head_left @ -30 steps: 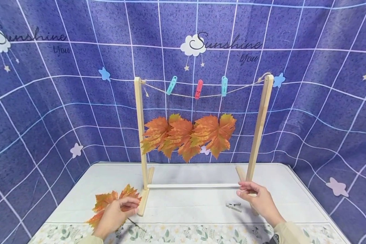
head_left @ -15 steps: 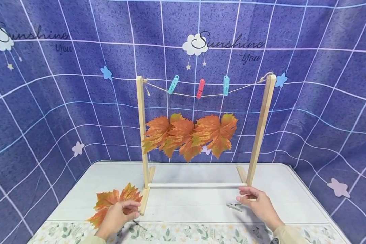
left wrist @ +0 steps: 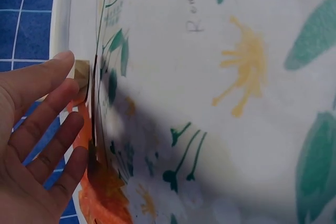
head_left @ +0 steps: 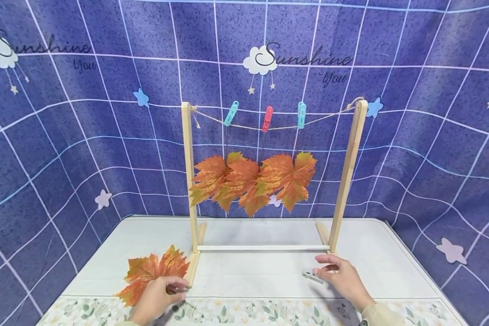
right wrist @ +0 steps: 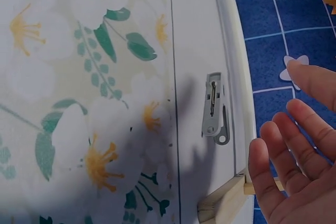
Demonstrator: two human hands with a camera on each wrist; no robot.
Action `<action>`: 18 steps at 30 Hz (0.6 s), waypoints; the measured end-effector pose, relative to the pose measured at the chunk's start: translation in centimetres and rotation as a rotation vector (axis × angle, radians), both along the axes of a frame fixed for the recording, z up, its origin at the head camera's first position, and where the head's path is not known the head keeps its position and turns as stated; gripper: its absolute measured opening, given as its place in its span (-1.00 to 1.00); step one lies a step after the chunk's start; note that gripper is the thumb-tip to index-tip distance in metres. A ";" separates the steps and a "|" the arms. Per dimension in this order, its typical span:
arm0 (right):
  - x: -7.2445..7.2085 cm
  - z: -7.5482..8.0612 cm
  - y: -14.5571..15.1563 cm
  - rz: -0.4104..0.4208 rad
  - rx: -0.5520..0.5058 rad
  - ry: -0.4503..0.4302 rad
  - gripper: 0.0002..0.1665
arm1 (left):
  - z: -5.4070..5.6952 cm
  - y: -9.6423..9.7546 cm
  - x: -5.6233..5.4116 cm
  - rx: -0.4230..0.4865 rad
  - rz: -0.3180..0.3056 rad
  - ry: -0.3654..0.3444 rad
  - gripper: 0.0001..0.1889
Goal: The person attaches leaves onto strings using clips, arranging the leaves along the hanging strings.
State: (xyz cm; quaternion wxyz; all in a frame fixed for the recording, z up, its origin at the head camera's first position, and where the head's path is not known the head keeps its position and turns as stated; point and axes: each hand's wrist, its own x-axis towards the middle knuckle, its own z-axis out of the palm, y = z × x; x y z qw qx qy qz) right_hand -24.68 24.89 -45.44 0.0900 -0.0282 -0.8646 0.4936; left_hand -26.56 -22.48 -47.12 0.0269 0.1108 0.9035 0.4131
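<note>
A loose orange maple leaf [head_left: 140,269] lies at the left of the table, partly covered by my left hand [head_left: 156,296]. In the left wrist view, that hand's fingers [left wrist: 63,132] are spread and hold nothing, close to the leaf's dark stem [left wrist: 95,98]. My right hand [head_left: 344,278] hovers beside a grey clothespin [head_left: 309,276], its fingertips overlapping the clothespin's right end in the head view. Relaxed fingers [right wrist: 286,150] with nothing between them show in the right wrist view, apart from the clothespin lying on the table.
A wooden frame [head_left: 345,181] stands mid-table, with a white crossbar [head_left: 262,247] low down. Along its twine [head_left: 330,118], two teal clothespins [head_left: 301,115] and a red clothespin [head_left: 267,119] hold three orange leaves [head_left: 285,179]. A patterned blue curtain [head_left: 411,136] surrounds the table's back.
My right hand has come down from the crossbar's right end towards the grey clothespin. My left hand has lowered slightly over the loose leaf.
</note>
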 end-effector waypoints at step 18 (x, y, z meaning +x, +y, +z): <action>-0.1 -1.4 -0.2 0.001 0.125 -0.047 -0.54 | -0.5 0.9 0.2 -0.140 -0.020 0.006 -0.79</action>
